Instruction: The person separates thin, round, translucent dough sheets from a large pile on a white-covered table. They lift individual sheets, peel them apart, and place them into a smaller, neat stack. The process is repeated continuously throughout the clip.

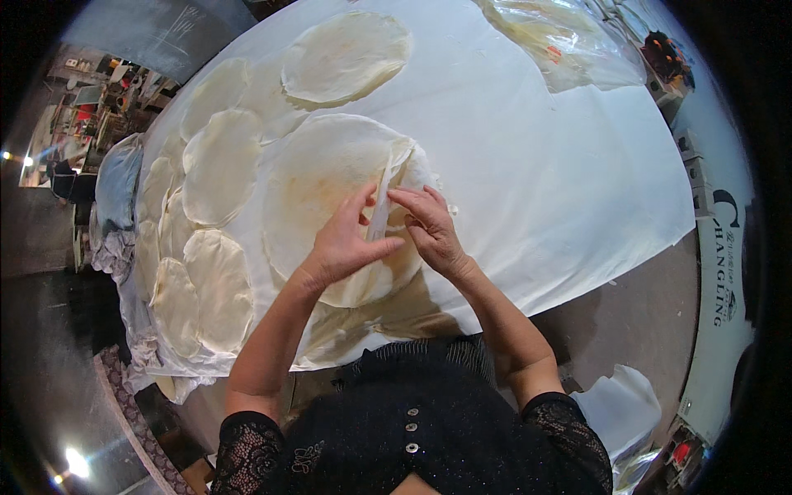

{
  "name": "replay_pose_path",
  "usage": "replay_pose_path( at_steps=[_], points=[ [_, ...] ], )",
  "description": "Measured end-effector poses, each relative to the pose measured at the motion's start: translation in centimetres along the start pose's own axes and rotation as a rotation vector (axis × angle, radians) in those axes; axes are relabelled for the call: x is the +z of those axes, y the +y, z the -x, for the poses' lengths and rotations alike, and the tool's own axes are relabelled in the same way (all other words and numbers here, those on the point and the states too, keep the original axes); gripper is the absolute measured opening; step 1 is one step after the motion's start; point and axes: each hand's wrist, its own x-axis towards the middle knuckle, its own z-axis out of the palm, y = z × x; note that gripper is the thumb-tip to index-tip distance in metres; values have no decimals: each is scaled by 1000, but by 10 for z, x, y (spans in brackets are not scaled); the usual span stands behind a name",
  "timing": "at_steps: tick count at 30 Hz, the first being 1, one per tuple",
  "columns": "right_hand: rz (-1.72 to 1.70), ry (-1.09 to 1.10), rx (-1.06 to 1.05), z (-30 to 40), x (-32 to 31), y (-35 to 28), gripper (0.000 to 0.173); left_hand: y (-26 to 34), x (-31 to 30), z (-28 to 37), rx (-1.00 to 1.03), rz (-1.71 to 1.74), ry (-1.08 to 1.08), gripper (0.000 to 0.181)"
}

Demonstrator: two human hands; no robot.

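Observation:
A large round stack of thin flatbread sheets [322, 167] lies on the white-covered table before me. Near its right side, the edge of a top sheet [378, 216] stands up as a narrow fold. My left hand [349, 238] is over the stack on the left of this fold, with thumb and fingers spread apart. On the other side my right hand [430, 226] has its fingers bent, the index fingertip at the fold. Whether it pinches the sheet is hidden.
Several oval flatbread sheets [223, 167] overlap along the table's left side. Another round stack [346, 55] lies farther back. Clear plastic sheeting [563, 43] covers the far right corner of the white tablecloth [557, 185]. A blue padded bundle [117, 185] sits beyond the left edge.

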Motion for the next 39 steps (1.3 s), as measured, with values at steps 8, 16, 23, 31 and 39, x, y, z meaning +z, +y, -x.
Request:
replay_pose_path(
  at_steps=[8, 16, 23, 31, 39],
  points=[
    [138, 46, -28, -10, 1, -4, 27, -37, -8, 1, -189, 486, -229, 50],
    [164, 99, -71, -13, -4, -1, 24, -44, -14, -1, -280, 716, -246, 43],
    [212, 123, -94, -19, 1, -4, 23, -29, -4, -2, -154, 373, -201, 53],
    [180, 114, -76, -14, -5, -1, 23, -38, -16, -9, -214, 544, -303, 48],
    [514, 31, -395, 3, -14, -20, 25, -38, 1, -2, -115, 59, -86, 42]
  ],
)
